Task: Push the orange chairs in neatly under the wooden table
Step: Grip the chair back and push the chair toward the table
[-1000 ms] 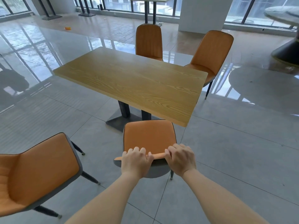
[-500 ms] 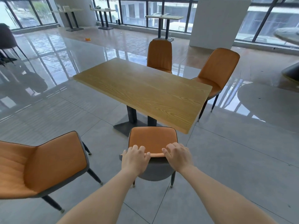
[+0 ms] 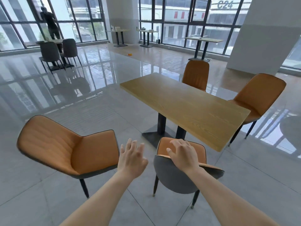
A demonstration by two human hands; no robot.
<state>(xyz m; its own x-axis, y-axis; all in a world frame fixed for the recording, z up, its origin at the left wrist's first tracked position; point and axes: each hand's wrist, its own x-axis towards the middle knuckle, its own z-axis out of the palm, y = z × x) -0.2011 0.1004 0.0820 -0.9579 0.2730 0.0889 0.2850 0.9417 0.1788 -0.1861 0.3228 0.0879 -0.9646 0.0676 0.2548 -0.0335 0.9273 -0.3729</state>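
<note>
The wooden table (image 3: 192,108) stands on dark legs ahead of me. An orange chair with a grey back (image 3: 175,178) sits at its near edge, seat partly under the top. My right hand (image 3: 184,154) rests with spread fingers on that chair's backrest top. My left hand (image 3: 132,158) hovers open in the air between this chair and a second orange chair (image 3: 68,149), which stands pulled out to the left, turned sideways. Two more orange chairs stand on the far side: one (image 3: 196,75) close to the table, one (image 3: 259,98) angled at the far right corner.
Glossy tiled floor all around. A white pillar (image 3: 260,33) rises at the back right. Dark chairs at another table (image 3: 57,51) stand far left, with a person by the windows. High tables (image 3: 203,41) line the glass wall. A small orange object (image 3: 130,54) lies on the floor.
Both hands have let go of the near chair's backrest; my left hand lifted off to the left and my right hand opened on top. My view swung left and rose.
</note>
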